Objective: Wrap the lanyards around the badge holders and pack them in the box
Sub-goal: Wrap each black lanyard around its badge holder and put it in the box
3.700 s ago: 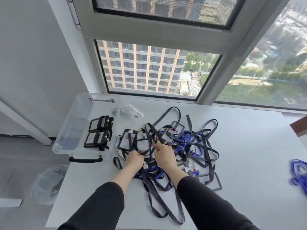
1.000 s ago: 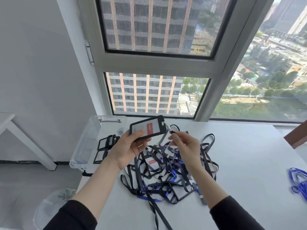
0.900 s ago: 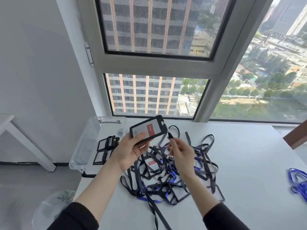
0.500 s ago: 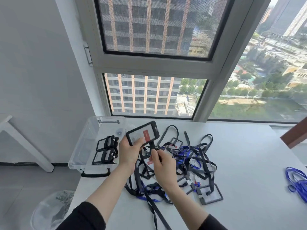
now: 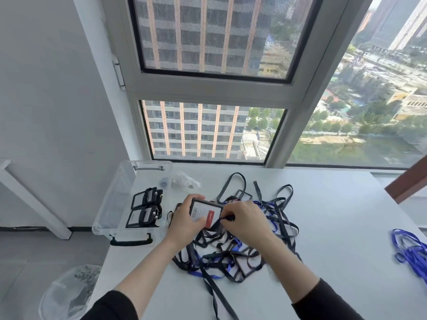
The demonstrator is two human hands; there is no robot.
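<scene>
Black lanyard (image 5: pixel 227 218) is now starting round the lowered badge (image 5: pixel 205 213): left hand (image 5: pixel 184 224) is gripping it, right hand (image 5: pixel 246 221) is pinching the lanyard.

A large window (image 5: pixel 208 88) fills the top of the frame, looking out on a tan high-rise building (image 5: pixel 196 130) and trees. Below it a white table (image 5: pixel 335 215) spans the lower half, with a crumpled clear plastic bag (image 5: pixel 184 180) toward its far left. A wastebasket (image 5: pixel 69 294) with a clear liner stands on the grey floor at lower left.
</scene>
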